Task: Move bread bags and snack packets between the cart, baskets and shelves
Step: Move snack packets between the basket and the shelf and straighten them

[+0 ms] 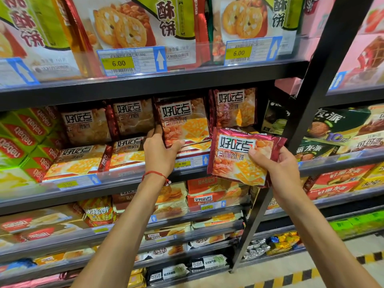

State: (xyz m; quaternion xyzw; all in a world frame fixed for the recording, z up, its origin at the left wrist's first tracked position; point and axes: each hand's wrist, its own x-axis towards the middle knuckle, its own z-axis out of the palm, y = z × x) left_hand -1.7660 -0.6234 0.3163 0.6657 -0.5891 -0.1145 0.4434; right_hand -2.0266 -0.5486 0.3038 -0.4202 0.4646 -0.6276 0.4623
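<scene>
My right hand [276, 165] grips a dark red biscuit packet [236, 156] by its right edge, held in the air in front of the middle shelf [124, 179]. My left hand [160, 152] grips the lower left corner of a matching red packet [182, 121] that stands upright on that shelf, thumb on its front. Another packet of the same kind [235, 107] stands further back to the right, and more lie flat beneath the gripped one.
Brown packets [87, 125] fill the shelf to the left, beside green boxes [25, 138]. Large cookie bags [133, 23] sit on the shelf above. A black upright post [311, 96] divides off the right bay with green and red boxes [336, 127]. Lower shelves hold more snacks.
</scene>
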